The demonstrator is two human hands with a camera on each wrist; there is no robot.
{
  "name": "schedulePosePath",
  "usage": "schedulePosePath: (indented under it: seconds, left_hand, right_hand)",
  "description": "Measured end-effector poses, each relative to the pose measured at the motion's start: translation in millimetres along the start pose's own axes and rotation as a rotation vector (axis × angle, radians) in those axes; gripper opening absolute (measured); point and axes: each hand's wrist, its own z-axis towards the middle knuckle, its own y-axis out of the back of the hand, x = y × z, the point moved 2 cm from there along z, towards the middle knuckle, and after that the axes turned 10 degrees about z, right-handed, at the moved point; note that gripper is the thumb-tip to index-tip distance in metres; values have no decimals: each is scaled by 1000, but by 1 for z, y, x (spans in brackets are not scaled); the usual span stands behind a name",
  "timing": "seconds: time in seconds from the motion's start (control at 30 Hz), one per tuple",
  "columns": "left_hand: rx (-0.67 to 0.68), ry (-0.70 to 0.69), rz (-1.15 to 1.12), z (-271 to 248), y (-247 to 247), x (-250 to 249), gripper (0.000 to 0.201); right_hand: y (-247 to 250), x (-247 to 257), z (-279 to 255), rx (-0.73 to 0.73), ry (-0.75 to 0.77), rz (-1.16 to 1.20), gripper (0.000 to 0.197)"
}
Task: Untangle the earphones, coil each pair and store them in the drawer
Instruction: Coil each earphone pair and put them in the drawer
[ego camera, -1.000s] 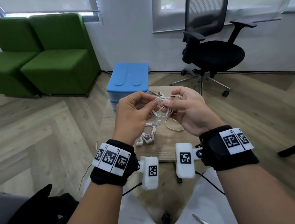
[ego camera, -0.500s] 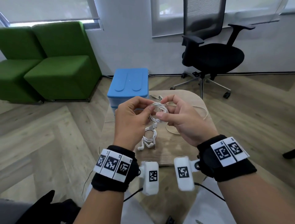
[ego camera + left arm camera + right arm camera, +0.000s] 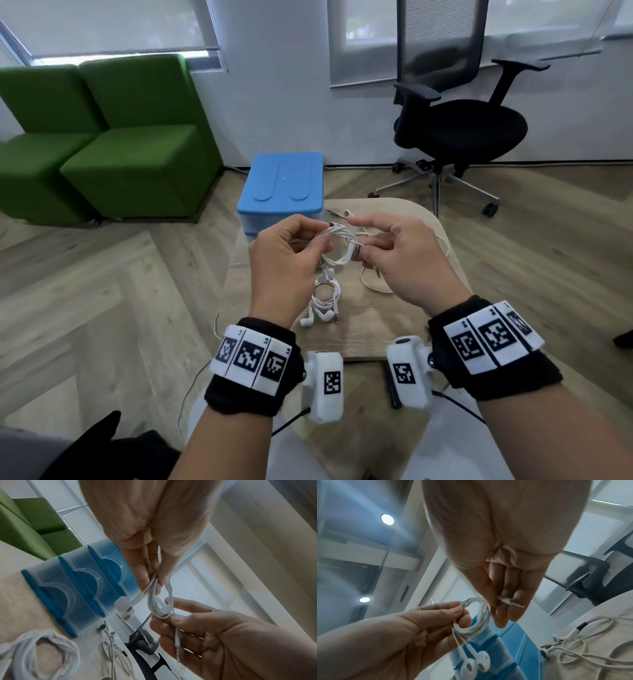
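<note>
A white earphone pair, wound into a small coil [image 3: 337, 247], hangs above the table between both hands. My left hand [image 3: 322, 240] pinches the coil's left side [image 3: 467, 607], and its two earbuds [image 3: 476, 665] dangle below. My right hand [image 3: 359, 248] pinches the coil's right side with thumb and finger, and the jack plug [image 3: 177, 643] lies across its fingers. A second coiled pair [image 3: 323, 301] lies on the wooden table [image 3: 359, 335]. A third pair lies loose [image 3: 582, 649] at the right. The blue drawer unit [image 3: 284, 185] stands behind, its drawers closed.
The small table is narrow, with its front edge near my wrists. A black office chair [image 3: 459, 126] stands behind at the right, and green seats [image 3: 130, 164] at the left. A dark pen-like object [image 3: 390, 387] lies below the table's front edge.
Both hands have kept hold of the coil. My right forefinger has straightened out above it, and the view has tilted so the hands sit a little lower on the table.
</note>
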Motion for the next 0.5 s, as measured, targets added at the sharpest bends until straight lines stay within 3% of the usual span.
schedulePosePath:
  seconds: [0.17,0.37,0.5]
  left_hand:
    - [58,48,-24,-2,-5,7,9]
    - [154,129,-28,-6,-16,12,7]
    - [243,193,115,-6,-27,28,16]
  right_hand:
    - [6,-1,1,92,-26,23,46]
    - [7,-4,7,109,19,-123,16]
    - [16,-28,10,74,-122,-199,20]
